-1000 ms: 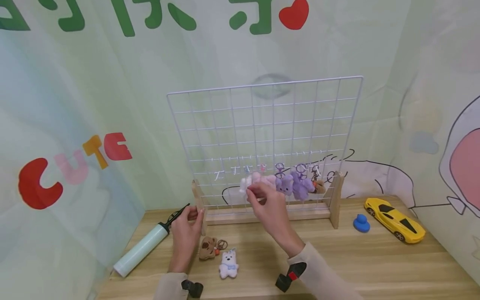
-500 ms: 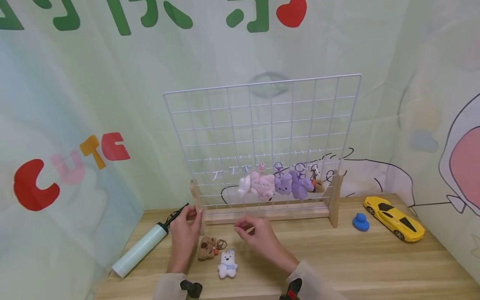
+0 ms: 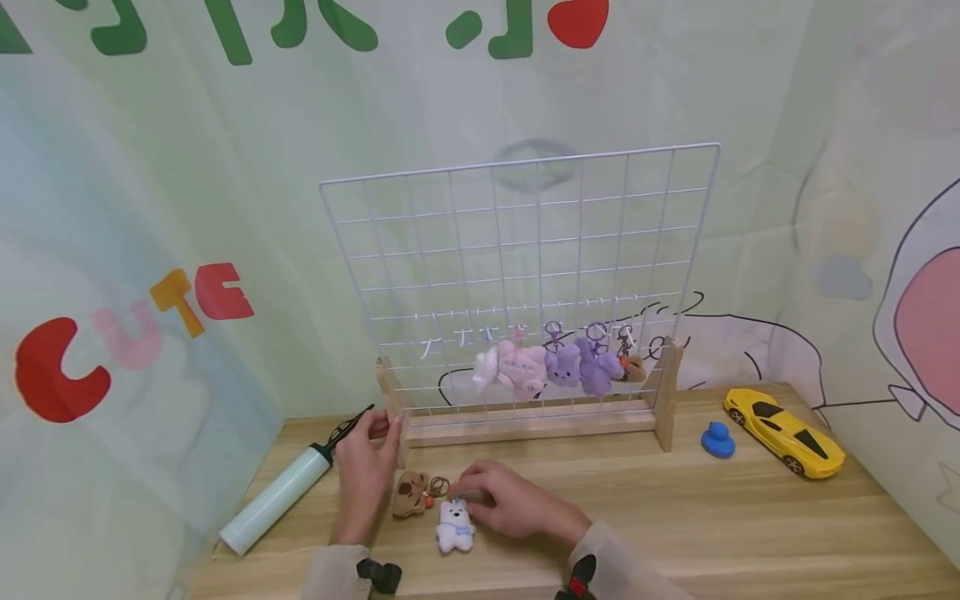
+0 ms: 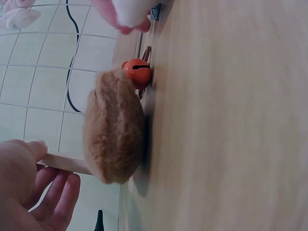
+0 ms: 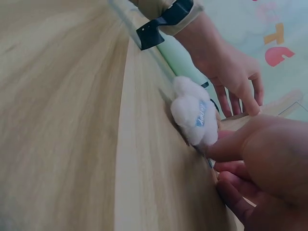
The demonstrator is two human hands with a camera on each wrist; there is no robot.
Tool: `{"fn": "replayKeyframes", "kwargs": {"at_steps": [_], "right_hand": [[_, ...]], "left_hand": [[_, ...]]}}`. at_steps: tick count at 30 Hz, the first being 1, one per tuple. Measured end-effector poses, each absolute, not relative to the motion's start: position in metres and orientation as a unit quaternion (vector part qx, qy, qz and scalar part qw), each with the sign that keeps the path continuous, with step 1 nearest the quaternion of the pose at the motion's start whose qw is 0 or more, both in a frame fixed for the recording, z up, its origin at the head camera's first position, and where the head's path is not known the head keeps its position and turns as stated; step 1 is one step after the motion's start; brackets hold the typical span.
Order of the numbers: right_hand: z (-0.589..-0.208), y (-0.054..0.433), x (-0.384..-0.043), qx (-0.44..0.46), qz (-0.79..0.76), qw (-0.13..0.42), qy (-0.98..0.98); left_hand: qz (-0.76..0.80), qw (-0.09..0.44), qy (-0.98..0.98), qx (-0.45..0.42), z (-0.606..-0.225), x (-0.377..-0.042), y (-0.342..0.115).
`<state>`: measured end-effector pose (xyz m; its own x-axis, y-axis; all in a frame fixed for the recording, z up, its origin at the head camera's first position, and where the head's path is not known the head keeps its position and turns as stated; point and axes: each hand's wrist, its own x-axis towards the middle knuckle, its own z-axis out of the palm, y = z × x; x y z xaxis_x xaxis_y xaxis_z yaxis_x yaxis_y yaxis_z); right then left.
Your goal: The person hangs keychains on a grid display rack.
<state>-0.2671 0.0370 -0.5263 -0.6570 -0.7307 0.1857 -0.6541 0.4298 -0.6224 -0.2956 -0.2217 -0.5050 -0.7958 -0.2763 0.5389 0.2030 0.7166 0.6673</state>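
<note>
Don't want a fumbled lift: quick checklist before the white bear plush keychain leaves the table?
1. Right hand at the top end of the white bear plush keychain: ok.
2. Firm pinch on its clasp: cannot tell, fingers hide the contact.
3. Left hand gripping the wooden end post: ok.
4. Leftmost white hook bare, if that's the target: ok.
5. Brown plush keychain ring not touching the right fingertips: cannot tell, very close.
6. Blue toy duck and yellow toy car away from both hands: ok.
</note>
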Motion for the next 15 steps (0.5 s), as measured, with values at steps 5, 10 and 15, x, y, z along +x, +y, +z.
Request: {"fn": "replayKeyframes", "kwargs": {"at_steps": [5,10,15], "right_hand": [[-0.5276,0.0385,-0.2674,-0.406,-0.318,0.046,0.856],[-0.5263,0.0387,-0.2668,-0.381,-0.315,0.037,0.868],[-0.5254,0.0404,-0.2671,-0.373,-0.314,0.017,0.873]], "left_hand": [[-0.375,0.312,-0.873,0.027,-0.5045,-0.2953,-0.2215],[-0.374,0.311,-0.873,0.029,-0.5051,-0.2954,-0.2218],[-0.376,0.311,-0.873,0.028,-0.5065,-0.2962,-0.2221]]}}
